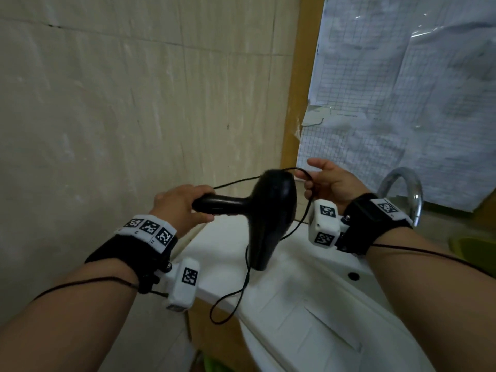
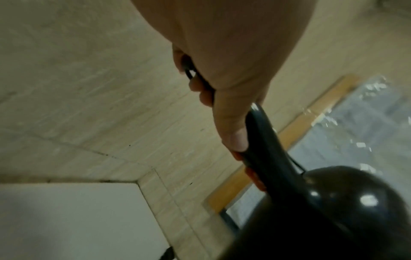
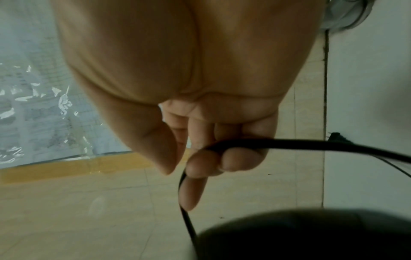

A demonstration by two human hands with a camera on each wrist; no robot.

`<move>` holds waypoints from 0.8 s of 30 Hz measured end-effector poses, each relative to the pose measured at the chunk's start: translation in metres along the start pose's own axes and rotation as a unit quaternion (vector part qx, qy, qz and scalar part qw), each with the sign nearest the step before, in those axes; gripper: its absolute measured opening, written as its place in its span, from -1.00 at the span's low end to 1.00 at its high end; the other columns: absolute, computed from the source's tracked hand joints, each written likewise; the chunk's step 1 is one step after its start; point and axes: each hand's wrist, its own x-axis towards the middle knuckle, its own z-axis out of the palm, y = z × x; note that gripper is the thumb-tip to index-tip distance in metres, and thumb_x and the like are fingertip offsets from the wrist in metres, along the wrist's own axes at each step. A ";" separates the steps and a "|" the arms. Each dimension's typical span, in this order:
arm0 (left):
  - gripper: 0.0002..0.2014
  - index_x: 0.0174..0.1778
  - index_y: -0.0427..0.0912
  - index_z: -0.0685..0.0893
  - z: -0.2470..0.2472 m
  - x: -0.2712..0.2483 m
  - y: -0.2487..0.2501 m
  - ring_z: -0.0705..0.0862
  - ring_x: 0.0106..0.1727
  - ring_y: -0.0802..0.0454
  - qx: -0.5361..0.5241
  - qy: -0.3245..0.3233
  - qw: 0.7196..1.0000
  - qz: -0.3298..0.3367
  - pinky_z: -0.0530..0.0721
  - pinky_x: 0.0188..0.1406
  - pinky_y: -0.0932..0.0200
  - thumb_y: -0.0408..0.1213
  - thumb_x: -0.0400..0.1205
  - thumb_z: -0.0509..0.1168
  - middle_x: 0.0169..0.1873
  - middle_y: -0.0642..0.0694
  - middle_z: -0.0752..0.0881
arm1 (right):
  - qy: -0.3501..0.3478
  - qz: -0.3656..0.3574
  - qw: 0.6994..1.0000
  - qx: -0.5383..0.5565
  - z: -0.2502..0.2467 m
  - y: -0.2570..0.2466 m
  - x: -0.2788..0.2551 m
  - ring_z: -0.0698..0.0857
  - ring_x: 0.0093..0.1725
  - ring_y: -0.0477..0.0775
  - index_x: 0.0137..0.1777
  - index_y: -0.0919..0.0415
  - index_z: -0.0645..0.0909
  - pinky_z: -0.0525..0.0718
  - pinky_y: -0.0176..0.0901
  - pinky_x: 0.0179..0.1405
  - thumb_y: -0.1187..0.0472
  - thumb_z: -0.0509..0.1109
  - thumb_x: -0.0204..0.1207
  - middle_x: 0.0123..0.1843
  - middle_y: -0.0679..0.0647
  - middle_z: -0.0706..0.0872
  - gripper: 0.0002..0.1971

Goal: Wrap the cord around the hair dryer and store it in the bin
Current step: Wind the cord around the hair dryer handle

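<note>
Gripping one hair dryer (image 1: 271,210) — left hand (image 1: 178,208) on its handle — right hand (image 1: 332,183) pinches one cord (image 1: 306,208).

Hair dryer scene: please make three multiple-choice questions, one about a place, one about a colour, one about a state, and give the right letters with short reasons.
1. Where is the hair dryer?
A. in the air above the white sink
B. lying in the sink
C. on the floor

2. What colour is the cord?
A. white
B. black
C. red

3. What does the right hand do?
A. rests open
B. holds the faucet
C. holds the cord

Answers: 1 A, the left hand grips its handle above the basin. 2 B, it matches the dryer. 3 C, its fingers curl around it.
</note>
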 end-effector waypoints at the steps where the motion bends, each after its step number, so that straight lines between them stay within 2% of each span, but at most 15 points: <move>1: -0.63 0.17 0.28 0.53 0.002 0.001 0.003 0.61 0.11 -0.04 0.077 0.004 0.997 0.004 0.40 0.24 -0.06 0.04 0.45 0.39 -0.09 0.09 0.61 | 0.002 -0.006 1.000 -0.003 0.001 0.000 0.000 0.58 -0.56 -0.05 -0.02 0.14 0.48 0.58 -0.28 -0.53 0.52 0.10 0.55 -0.40 0.14 0.82 -0.73; 2: -0.61 0.21 0.27 0.52 0.004 0.002 0.005 0.59 0.16 -0.06 0.136 0.002 0.991 0.002 0.37 0.23 -0.08 0.09 0.46 0.36 -0.05 0.07 0.62 | -0.001 -0.009 1.000 -0.011 0.003 0.000 -0.001 0.57 -0.58 -0.06 -0.02 0.14 0.48 0.57 -0.29 -0.53 0.52 0.11 0.55 -0.41 0.13 0.81 -0.73; 4: -0.58 0.27 0.25 0.49 0.010 0.003 0.006 0.58 0.23 -0.09 0.172 -0.010 0.985 -0.026 0.37 0.24 -0.08 0.12 0.48 0.31 0.07 0.02 0.65 | -0.016 -0.001 0.999 -0.045 0.005 0.003 -0.004 0.55 -0.60 -0.08 -0.03 0.15 0.49 0.55 -0.30 -0.54 0.52 0.12 0.56 -0.43 0.11 0.80 -0.74; 7: -0.62 0.21 0.19 0.54 0.016 0.002 0.002 0.65 0.14 -0.12 0.091 -0.011 0.993 -0.073 0.47 0.18 -0.04 0.12 0.48 0.31 0.07 -0.01 0.72 | -0.027 0.008 0.993 -0.118 0.000 0.016 -0.005 0.52 -0.61 -0.10 -0.05 0.16 0.51 0.52 -0.29 -0.56 0.51 0.17 0.54 -0.45 0.07 0.78 -0.76; 9: -0.64 0.18 0.11 0.57 0.018 0.002 0.002 0.68 0.07 -0.15 0.005 -0.016 0.996 -0.086 0.58 0.11 -0.01 0.09 0.49 0.32 0.05 -0.06 0.75 | -0.005 0.003 0.989 -0.145 -0.007 0.026 -0.005 0.49 -0.63 -0.11 -0.09 0.16 0.53 0.49 -0.30 -0.57 0.51 0.20 0.53 -0.48 0.04 0.75 -0.77; 11: -0.60 0.24 -0.02 0.57 0.019 0.002 0.009 0.68 0.07 -0.19 -0.067 -0.019 0.994 -0.088 0.60 0.05 0.04 0.04 0.53 0.31 0.06 -0.14 0.74 | 0.015 0.000 0.988 -0.156 -0.011 0.034 -0.005 0.47 -0.63 -0.11 -0.13 0.17 0.55 0.46 -0.29 -0.56 0.49 0.22 0.52 -0.49 0.04 0.70 -0.79; 13: -0.59 0.24 -0.12 0.57 0.020 0.003 0.017 0.67 0.01 -0.20 -0.111 0.001 0.989 -0.102 0.56 0.00 0.06 0.03 0.56 0.27 -0.02 -0.18 0.71 | 0.017 -0.001 0.984 -0.180 -0.013 0.040 -0.006 0.46 -0.62 -0.11 -0.19 0.17 0.58 0.44 -0.27 -0.54 0.48 0.24 0.52 -0.50 0.03 0.66 -0.79; 15: -0.61 0.19 -0.16 0.58 0.020 0.003 0.023 0.62 -0.09 -0.17 -0.136 0.014 0.983 -0.124 0.51 -0.09 0.09 0.04 0.58 0.24 -0.11 -0.16 0.66 | 0.018 -0.009 0.978 -0.209 -0.013 0.043 -0.007 0.46 -0.61 -0.12 -0.26 0.17 0.60 0.42 -0.28 -0.52 0.47 0.25 0.51 -0.56 -0.03 0.63 -0.77; 19: -0.72 -0.05 -0.10 0.57 0.023 0.002 0.031 0.58 -0.18 -0.14 -0.139 -0.003 0.980 -0.146 0.44 -0.16 0.14 0.06 0.60 0.19 -0.19 -0.16 0.65 | 0.056 -0.031 0.965 -0.253 -0.019 0.043 -0.007 0.44 -0.61 -0.12 -0.30 0.15 0.59 0.44 -0.29 -0.52 0.44 0.33 0.48 -0.67 -0.10 0.59 -0.80; 22: -0.61 -0.11 -0.19 0.60 0.024 0.004 0.031 0.60 -0.20 -0.19 -0.134 0.003 0.978 -0.162 0.45 -0.21 0.12 0.10 0.61 0.15 -0.23 -0.22 0.67 | 0.087 -0.057 0.958 -0.266 -0.027 0.042 -0.007 0.45 -0.66 -0.18 -0.31 0.16 0.57 0.45 -0.35 -0.58 0.41 0.39 0.44 -0.65 -0.10 0.57 -0.83; 24: -0.53 -0.13 -0.26 0.62 0.025 0.007 0.027 0.62 -0.20 -0.24 -0.146 0.006 0.973 -0.181 0.47 -0.20 0.08 0.13 0.61 0.12 -0.24 -0.28 0.68 | 0.105 -0.076 0.960 -0.246 -0.032 0.042 -0.007 0.41 -0.63 -0.11 -0.34 0.17 0.55 0.42 -0.33 -0.59 0.35 0.40 0.47 -0.60 -0.03 0.50 -0.81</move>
